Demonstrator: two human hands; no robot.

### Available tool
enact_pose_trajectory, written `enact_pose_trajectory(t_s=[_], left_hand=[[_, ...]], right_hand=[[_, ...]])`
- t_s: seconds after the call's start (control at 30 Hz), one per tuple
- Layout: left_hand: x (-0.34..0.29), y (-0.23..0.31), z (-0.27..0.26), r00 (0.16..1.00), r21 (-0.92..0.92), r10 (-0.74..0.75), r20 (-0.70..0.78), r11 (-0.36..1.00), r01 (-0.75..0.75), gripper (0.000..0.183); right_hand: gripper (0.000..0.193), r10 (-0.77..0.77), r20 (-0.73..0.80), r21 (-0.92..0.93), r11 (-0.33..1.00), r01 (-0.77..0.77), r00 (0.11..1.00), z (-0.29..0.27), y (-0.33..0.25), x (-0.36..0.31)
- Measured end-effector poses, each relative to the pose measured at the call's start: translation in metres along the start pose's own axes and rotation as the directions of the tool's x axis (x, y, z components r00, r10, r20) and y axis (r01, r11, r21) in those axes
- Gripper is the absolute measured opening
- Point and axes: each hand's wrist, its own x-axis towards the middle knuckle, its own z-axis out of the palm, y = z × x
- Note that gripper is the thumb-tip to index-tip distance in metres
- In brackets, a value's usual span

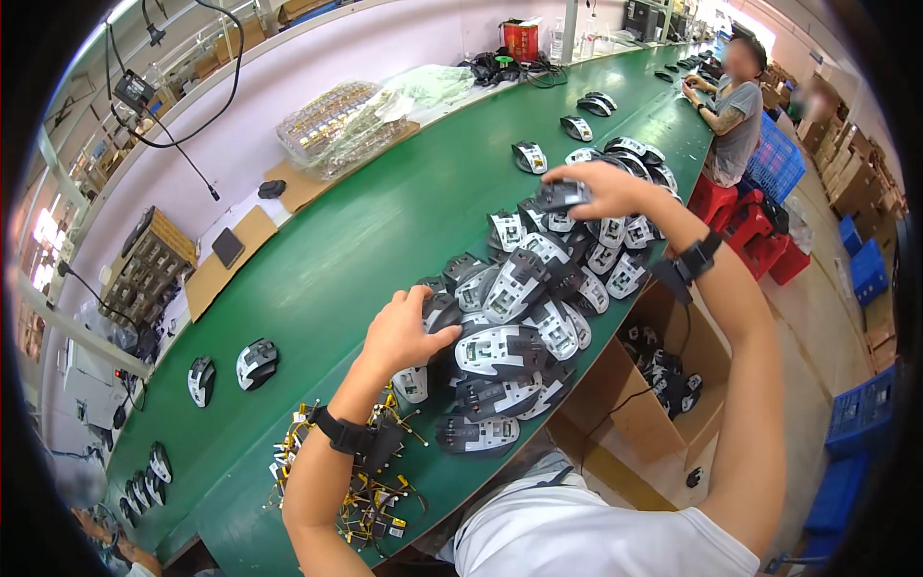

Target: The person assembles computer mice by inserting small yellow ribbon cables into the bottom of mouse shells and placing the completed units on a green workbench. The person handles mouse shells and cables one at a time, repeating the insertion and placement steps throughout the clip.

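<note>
A large heap of computer mouse shells [500,354], grey-white and black with openings in them, lies on the green bench in front of me. My right hand [608,189] is over the far part of the heap, its fingers closed around a dark computer mouse [563,196]. At the heap's left side my left hand [399,332] has its thumb and fingers about another dark computer mouse [441,313]. Whether that one is lifted off the pile I cannot tell. A black band circles each wrist.
Small battery-like parts with wires [385,505] lie under my left forearm. Two mice [257,364] sit farther left on the green bench [317,279]. An open cardboard box [663,423] with dark mice stands below the bench edge. A co-worker [738,111] sits at the far right.
</note>
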Motion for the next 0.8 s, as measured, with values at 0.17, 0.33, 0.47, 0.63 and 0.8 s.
enact_pose_trajectory(t_s=[0.17, 0.33, 0.47, 0.63, 0.8], left_hand=[[0.000, -0.010, 0.004, 0.997, -0.101, -0.041, -0.072, 0.994, 0.033, 0.067], [0.009, -0.021, 0.003, 0.995, -0.227, -0.085, -0.044, 0.971, 0.073, 0.066], [0.006, -0.020, -0.001, 0.994, -0.263, -0.108, -0.021, 0.960, 0.099, 0.067], [0.005, -0.026, -0.005, 0.993, -0.309, -0.112, -0.037, 0.946, 0.095, 0.060], [0.002, -0.036, -0.006, 0.987, -0.337, -0.139, -0.079, 0.936, 0.104, 0.052]], right_hand=[[0.068, -0.012, -0.015, -0.022, 1.000, 0.012, 1.000, 0.015, -0.020, -0.021], [0.074, 0.036, -0.038, -0.074, 0.997, -0.039, 0.999, 0.029, -0.017, -0.022], [0.076, 0.248, 0.051, -0.115, 0.964, -0.241, 0.967, 0.033, -0.025, -0.021], [0.078, 0.160, -0.051, -0.061, 0.985, -0.163, 0.986, 0.045, -0.014, -0.034], [0.079, 0.154, -0.121, -0.044, 0.986, -0.160, 0.981, 0.053, -0.011, -0.038]])
